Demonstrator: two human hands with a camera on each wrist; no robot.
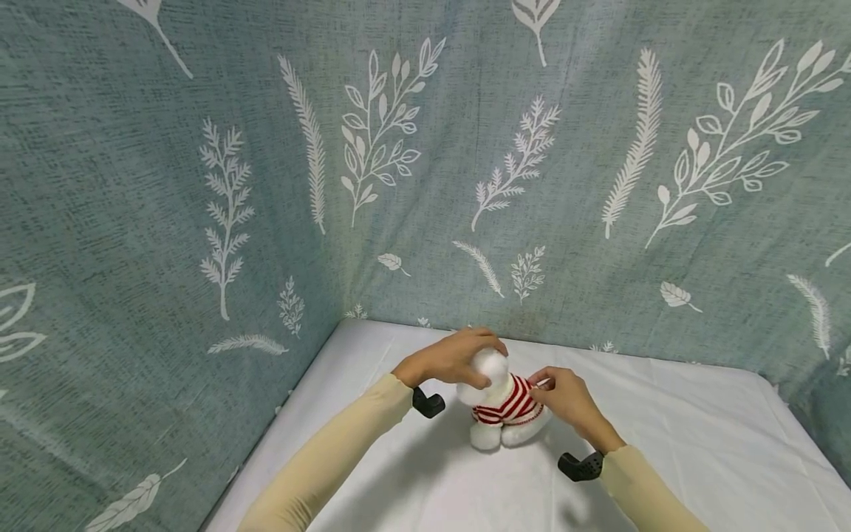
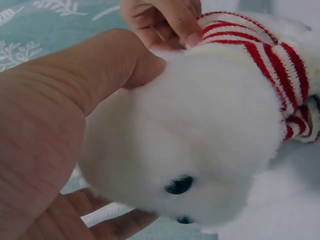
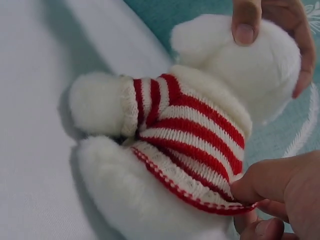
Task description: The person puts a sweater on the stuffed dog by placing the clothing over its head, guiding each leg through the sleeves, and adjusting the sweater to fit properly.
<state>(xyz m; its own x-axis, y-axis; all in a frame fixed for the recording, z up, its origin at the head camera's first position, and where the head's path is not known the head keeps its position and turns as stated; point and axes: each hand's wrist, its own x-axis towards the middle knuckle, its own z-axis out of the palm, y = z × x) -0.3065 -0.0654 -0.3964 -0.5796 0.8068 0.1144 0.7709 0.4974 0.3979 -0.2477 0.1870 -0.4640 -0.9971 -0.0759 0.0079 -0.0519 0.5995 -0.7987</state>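
A white plush toy (image 1: pixel 490 436) with dark eyes, seen in the left wrist view, sits on the white-covered surface. It wears a red-and-white striped knit sweater (image 3: pixel 200 130). My left hand (image 1: pixel 459 357) grips the toy's head (image 2: pixel 200 125), thumb on one side and fingers round the other. At the back of the toy, my right hand (image 1: pixel 568 399) pinches the sweater's lower hem between thumb and fingers, as the right wrist view shows. The toy's far side is hidden.
A white cloth (image 1: pixel 665 414) covers the surface under the toy. Blue-green curtains (image 1: pixel 425 177) with white leaf prints stand behind it and on the left. Black wrist devices (image 1: pixel 581 467) sit below both hands.
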